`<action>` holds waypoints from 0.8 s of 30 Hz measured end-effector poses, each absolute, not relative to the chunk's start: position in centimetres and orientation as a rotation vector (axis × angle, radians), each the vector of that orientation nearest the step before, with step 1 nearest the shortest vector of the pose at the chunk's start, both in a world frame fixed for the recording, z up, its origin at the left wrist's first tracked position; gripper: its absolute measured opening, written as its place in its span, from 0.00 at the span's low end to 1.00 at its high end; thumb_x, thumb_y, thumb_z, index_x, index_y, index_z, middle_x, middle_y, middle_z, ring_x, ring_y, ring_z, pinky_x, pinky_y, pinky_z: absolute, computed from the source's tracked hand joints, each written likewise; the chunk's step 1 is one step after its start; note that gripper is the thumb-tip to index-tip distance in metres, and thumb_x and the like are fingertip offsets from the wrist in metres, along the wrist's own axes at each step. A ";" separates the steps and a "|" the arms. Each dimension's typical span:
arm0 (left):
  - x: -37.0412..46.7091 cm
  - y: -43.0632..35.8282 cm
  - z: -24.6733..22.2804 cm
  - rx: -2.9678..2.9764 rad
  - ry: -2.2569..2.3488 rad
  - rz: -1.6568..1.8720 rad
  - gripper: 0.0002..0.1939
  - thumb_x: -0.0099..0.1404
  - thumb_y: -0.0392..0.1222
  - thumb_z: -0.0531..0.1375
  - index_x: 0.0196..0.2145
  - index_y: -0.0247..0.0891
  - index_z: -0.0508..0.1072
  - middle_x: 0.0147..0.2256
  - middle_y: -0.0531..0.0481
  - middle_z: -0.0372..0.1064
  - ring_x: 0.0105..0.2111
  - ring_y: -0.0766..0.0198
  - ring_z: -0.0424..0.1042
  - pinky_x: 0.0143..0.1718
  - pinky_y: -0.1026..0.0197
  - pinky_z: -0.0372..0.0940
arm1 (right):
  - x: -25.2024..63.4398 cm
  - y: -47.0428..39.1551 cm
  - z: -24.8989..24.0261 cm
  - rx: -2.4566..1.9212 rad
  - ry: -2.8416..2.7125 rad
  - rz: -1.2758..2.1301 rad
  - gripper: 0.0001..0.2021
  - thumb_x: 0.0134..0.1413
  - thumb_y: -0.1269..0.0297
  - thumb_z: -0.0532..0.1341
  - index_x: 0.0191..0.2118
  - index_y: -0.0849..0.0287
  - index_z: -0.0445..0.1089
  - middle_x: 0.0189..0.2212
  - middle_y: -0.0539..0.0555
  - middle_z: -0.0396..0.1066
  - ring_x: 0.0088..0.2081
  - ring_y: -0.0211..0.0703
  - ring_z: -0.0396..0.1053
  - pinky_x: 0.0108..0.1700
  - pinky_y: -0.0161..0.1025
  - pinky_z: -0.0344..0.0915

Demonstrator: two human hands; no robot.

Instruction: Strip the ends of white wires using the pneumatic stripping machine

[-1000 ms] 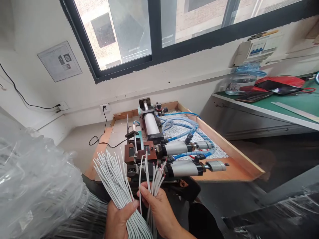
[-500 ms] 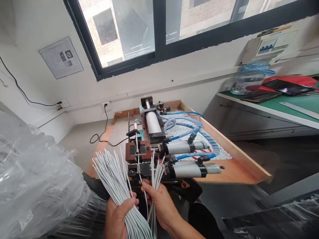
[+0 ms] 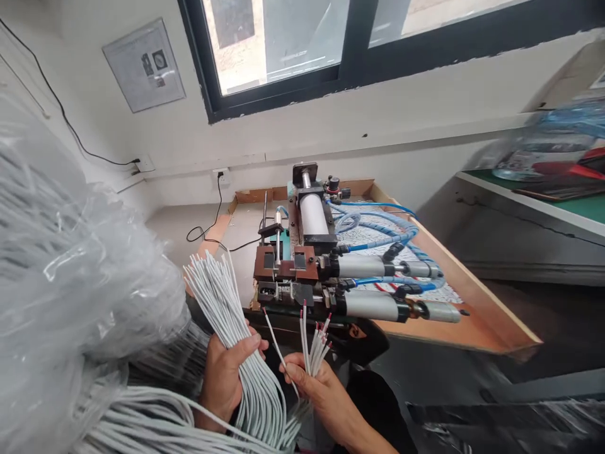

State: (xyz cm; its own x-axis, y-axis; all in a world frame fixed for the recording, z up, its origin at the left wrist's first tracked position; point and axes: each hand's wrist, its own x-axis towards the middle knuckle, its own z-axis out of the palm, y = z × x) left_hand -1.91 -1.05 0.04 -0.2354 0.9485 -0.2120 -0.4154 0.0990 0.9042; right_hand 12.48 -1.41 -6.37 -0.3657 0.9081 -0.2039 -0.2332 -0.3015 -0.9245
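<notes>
My left hand (image 3: 227, 372) is closed around a thick bundle of white wires (image 3: 220, 302), whose cut ends fan out above the fist. My right hand (image 3: 319, 388) grips a smaller bunch of white wires (image 3: 316, 353) with red tips. Between its thumb and forefinger a single white wire (image 3: 274, 334) leans up and left, its red end just below the machine and apart from it. The pneumatic wire-stripping machine (image 3: 288, 271), with brown and black jaw blocks, stands beyond both hands.
A wooden-edged bench (image 3: 454, 325) carries the machine and its blue air hoses (image 3: 387, 239). Plastic-wrapped wire bundles (image 3: 118, 284) crowd the left side. At right is a green-topped table (image 3: 567, 205) with a water jug (image 3: 534, 154). A window (image 3: 283, 44) is above.
The single wire has come out of the machine's jaws toward me, and its red end now shows. The machine's cylinder rods have shifted. My view has turned left.
</notes>
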 end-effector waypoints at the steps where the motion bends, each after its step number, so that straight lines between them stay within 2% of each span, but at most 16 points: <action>1: -1.8 -1.2 0.1 0.659 1.155 1.438 0.11 0.45 0.31 0.63 0.29 0.34 0.69 0.22 0.53 0.70 0.22 0.63 0.70 0.22 0.63 0.62 | 12.5 -1.7 -6.3 -1.001 -1.115 1.777 0.16 0.42 0.52 0.59 0.23 0.62 0.67 0.15 0.45 0.53 0.19 0.32 0.45 0.21 0.32 0.43; 4: -1.3 -1.8 0.4 0.701 1.165 1.378 0.08 0.46 0.32 0.62 0.28 0.32 0.71 0.23 0.48 0.72 0.25 0.61 0.71 0.22 0.64 0.62 | 12.4 -2.5 -5.9 -1.020 -1.214 1.719 0.15 0.43 0.52 0.58 0.23 0.62 0.66 0.16 0.45 0.51 0.20 0.33 0.45 0.22 0.32 0.45; 7: -0.7 -2.2 0.5 0.725 1.154 1.359 0.08 0.45 0.31 0.62 0.28 0.32 0.73 0.24 0.47 0.72 0.27 0.59 0.71 0.22 0.65 0.61 | 12.2 -3.0 -5.5 -1.030 -1.310 1.676 0.13 0.45 0.55 0.57 0.25 0.62 0.66 0.17 0.45 0.51 0.21 0.33 0.47 0.24 0.32 0.48; 11: -0.3 -2.6 0.6 0.805 1.137 1.377 0.04 0.44 0.28 0.61 0.22 0.32 0.73 0.21 0.50 0.70 0.23 0.64 0.69 0.24 0.65 0.61 | 12.1 -3.3 -5.5 -1.004 -1.395 1.667 0.13 0.48 0.56 0.55 0.26 0.62 0.67 0.19 0.47 0.57 0.23 0.36 0.53 0.28 0.34 0.54; 14: -0.1 -2.7 0.5 0.809 1.127 1.383 0.05 0.42 0.28 0.62 0.21 0.31 0.73 0.21 0.51 0.70 0.23 0.65 0.68 0.27 0.63 0.62 | 12.1 -3.5 -5.6 -0.941 -1.417 1.675 0.14 0.49 0.57 0.54 0.29 0.63 0.69 0.21 0.49 0.61 0.27 0.39 0.57 0.31 0.36 0.56; 19: 0.4 -2.7 0.4 0.774 1.071 1.359 0.09 0.41 0.27 0.61 0.25 0.32 0.72 0.23 0.50 0.71 0.24 0.62 0.69 0.29 0.59 0.63 | 11.9 -3.6 -5.5 -0.925 -1.364 1.659 0.12 0.47 0.59 0.55 0.28 0.63 0.69 0.22 0.50 0.63 0.28 0.41 0.59 0.32 0.37 0.57; 24: 0.3 -2.5 0.2 0.720 1.085 1.350 0.08 0.40 0.28 0.62 0.23 0.32 0.71 0.19 0.52 0.69 0.19 0.66 0.66 0.23 0.62 0.61 | 12.4 -3.8 -5.5 -0.989 -1.149 1.646 0.06 0.40 0.65 0.61 0.27 0.59 0.64 0.20 0.46 0.58 0.25 0.37 0.56 0.29 0.33 0.55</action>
